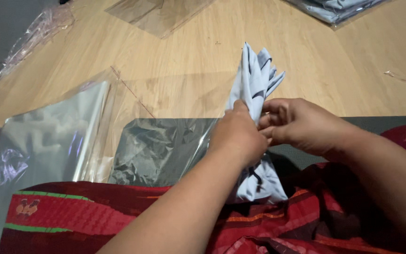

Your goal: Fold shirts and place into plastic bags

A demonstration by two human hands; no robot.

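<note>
A light blue garment (253, 80) is bunched into an upright roll in front of me. My left hand (238, 136) is closed around its middle, thumb up against the cloth. My right hand (301, 123) grips the same bunch from the right, fingers curled into the folds. The garment's lower end (261, 183) hangs down behind my left wrist onto red patterned cloth (95, 211) over my lap. A clear plastic bag (156, 146) lies crumpled just left of my hands on a dark mat (381, 123).
Wooden floor (189, 56) spreads beyond the mat. Another clear plastic sheet (48, 136) lies at the left, one more (156, 14) at the top. A bagged pile of blue garments (339, 8) sits at the top right. Loose plastic (34, 33) trails along the far left.
</note>
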